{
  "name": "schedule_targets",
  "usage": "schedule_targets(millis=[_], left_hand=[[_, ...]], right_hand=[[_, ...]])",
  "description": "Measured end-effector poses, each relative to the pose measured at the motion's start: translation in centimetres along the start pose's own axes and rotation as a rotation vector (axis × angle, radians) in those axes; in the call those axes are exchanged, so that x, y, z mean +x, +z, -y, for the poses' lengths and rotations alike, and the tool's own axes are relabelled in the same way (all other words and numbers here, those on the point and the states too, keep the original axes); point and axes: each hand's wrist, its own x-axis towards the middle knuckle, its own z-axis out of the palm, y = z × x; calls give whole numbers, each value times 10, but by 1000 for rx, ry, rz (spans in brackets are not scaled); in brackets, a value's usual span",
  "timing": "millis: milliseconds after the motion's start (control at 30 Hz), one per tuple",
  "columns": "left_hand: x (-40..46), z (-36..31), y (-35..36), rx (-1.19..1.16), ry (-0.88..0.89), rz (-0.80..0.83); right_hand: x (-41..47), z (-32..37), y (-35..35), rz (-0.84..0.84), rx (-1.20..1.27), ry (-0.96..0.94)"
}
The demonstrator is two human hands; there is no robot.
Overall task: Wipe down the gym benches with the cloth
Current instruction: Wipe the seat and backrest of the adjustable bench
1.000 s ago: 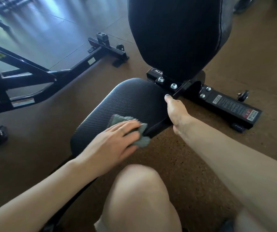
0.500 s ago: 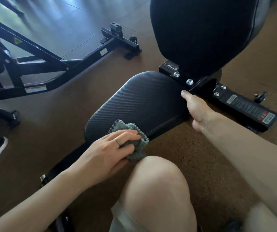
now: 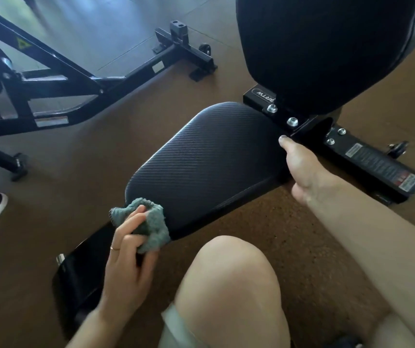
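Cloth [image 3: 144,223], grey-green and bunched, now sits at the near end of the bench seat pad [image 3: 209,159], having slid back from the pad's middle a second ago. Bare brown floor [image 3: 96,156] lies open to the left, with another black frame [image 3: 58,79] beyond it. The left hand [image 3: 126,257] grips the cloth with curled fingers; the right hand [image 3: 301,169] clasps the pad's far right edge, thumb on top.

Brown speckled rubber floor [image 3: 289,247], a glossy pale strip [image 3: 106,26] beyond, black machine frame [image 3: 80,81] at left
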Motion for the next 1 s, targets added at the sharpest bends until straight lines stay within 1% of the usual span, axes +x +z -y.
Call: schedule_targets(millis=[67, 100, 133, 200, 267, 367, 467, 567, 633, 733, 867, 933, 1000], left_hand=[[4, -18, 13, -60, -300, -241], [13, -26, 18, -96, -430, -327], [25, -30, 20, -119, -533, -372], [55, -27, 19, -132, -704, -367], [87, -18, 14, -105, -830, -288], [129, -5, 5, -54, -889, -124], [168, 6, 11, 39, -852, 69], [214, 4, 39, 125, -749, 273], [240, -6, 62, 157, -669, 356], [256, -20, 86, 208, -592, 377], [249, -27, 98, 297, -449, 290], [242, -40, 110, 283, -291, 257], [230, -63, 129, 196, -61, 305]], right_hand=[[1, -1, 0, 6, 1, 0], [1, -1, 0, 9, 0, -2], [0, -1, 0, 8, -4, -1], [0, -1, 2, -8, -12, -1], [0, -1, 5, -33, -3, -2], [1, 0, 6, -68, -5, 3], [1, 2, 4, -57, -26, -3], [0, 3, 4, -41, -35, 3], [0, 3, 2, -30, -28, 7], [-1, 3, 0, -24, -19, 22], [-1, 4, 1, -37, -11, 43], [-2, 5, 2, -42, -1, 55], [-10, 10, 4, -34, 15, 72]])
